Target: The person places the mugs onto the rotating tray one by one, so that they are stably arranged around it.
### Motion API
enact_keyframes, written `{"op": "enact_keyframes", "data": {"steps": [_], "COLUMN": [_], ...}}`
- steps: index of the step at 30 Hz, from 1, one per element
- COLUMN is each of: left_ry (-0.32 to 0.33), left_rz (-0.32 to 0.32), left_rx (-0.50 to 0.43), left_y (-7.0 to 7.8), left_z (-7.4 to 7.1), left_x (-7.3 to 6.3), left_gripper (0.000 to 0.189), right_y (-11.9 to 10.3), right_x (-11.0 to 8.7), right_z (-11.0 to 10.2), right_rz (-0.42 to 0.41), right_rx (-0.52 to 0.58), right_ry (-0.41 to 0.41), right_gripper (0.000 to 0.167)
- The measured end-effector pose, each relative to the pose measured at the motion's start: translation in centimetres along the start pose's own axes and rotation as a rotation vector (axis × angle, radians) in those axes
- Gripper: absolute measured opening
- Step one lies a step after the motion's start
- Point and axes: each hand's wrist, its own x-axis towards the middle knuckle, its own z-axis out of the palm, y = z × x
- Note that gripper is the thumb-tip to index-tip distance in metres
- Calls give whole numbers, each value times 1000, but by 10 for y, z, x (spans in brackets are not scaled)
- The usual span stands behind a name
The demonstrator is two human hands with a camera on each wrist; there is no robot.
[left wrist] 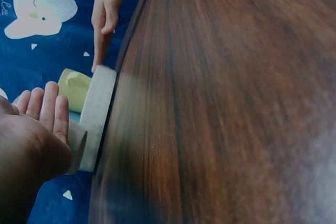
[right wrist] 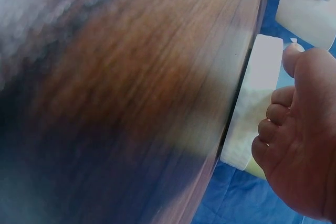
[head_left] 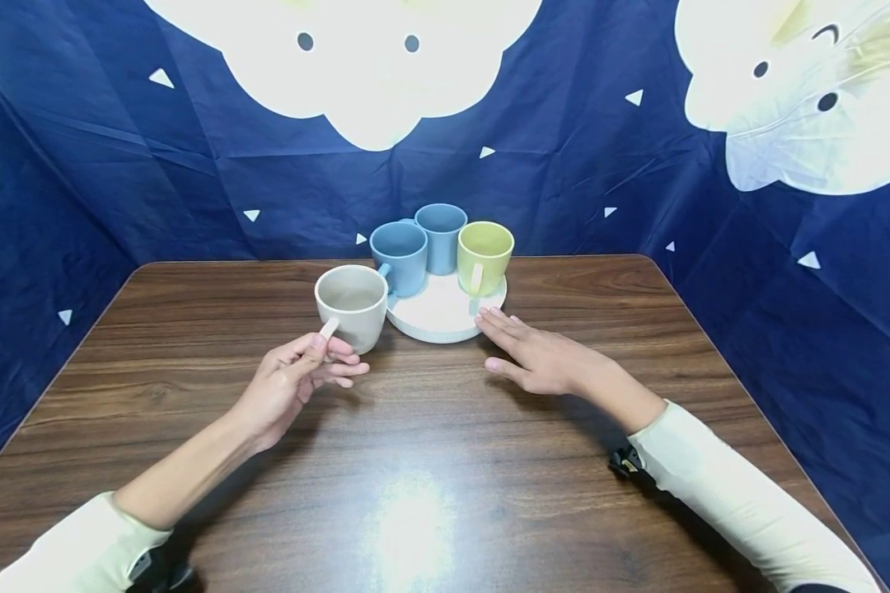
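My left hand (head_left: 288, 385) pinches the handle of an off-white mug (head_left: 363, 323) between thumb and fingers, its other fingers spread below. The mug is upright at the left front of a round white tray (head_left: 439, 321), overlapping its edge in the head view. My right hand (head_left: 545, 360) is held palm down with fingers straight, its fingertips right at the tray's right front rim. On the tray stand two blue mugs (head_left: 408, 268) and a yellow-green mug (head_left: 494, 276), whose handle faces me. In the right wrist view the off-white mug (right wrist: 304, 17) shows past my right hand.
The tray stands near the back edge of a brown wooden table (head_left: 415, 420). Behind and beside the table hangs a dark blue cloth (head_left: 564, 189) with white clouds and small triangles.
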Motion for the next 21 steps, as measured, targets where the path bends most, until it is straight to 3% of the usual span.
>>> {"op": "enact_keyframes", "data": {"steps": [9,21], "left_ry": [16,0], "left_rz": [-54,-60], "left_rx": [18,19], "left_y": [2,2], "left_z": [10,18], "left_x": [1,8], "left_gripper": [37,36], "right_y": [-1,-1], "right_x": [1,1], "right_z": [1,1], "right_rz": [4,3], "right_rx": [-7,-5], "right_ry": [-12,-6], "right_gripper": [76,76]}}
